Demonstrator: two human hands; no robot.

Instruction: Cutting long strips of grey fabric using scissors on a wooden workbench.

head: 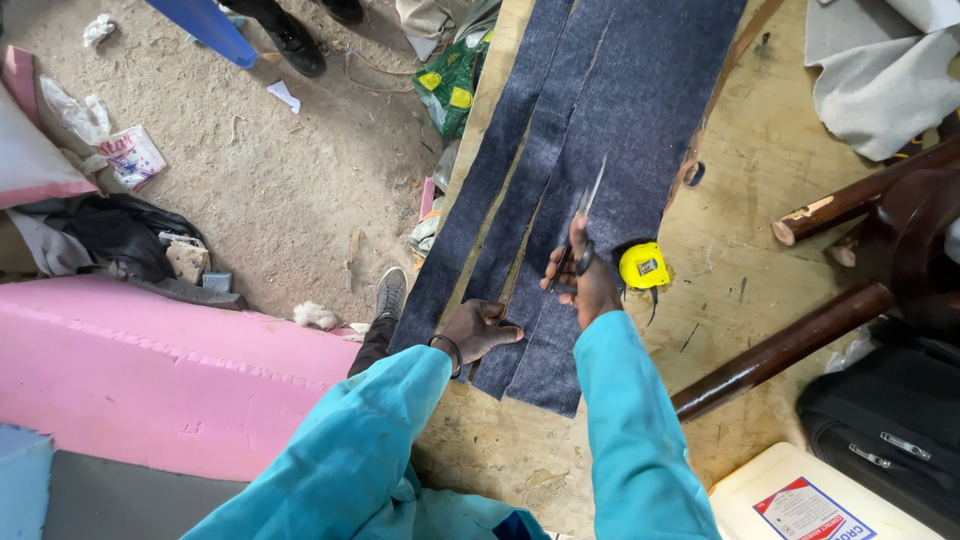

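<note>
Dark blue fabric (610, 120) lies along a wooden table (760, 200), cut into long strips at its left side. My right hand (590, 280) grips scissors (585, 215) whose blades point away from me, over the fabric. My left hand (478, 330) presses flat on the near end of the strips. A yellow tape measure (644, 266) sits on the table just right of my right hand. Both arms wear teal sleeves.
A pink foam block (150, 370) lies on the dirt floor at left. Dark wooden legs (800, 340) and grey cloth (880, 80) crowd the table's right. A black bag (890, 420) and white container (800, 500) sit at lower right. Another person's shoes (295, 40) stand at top.
</note>
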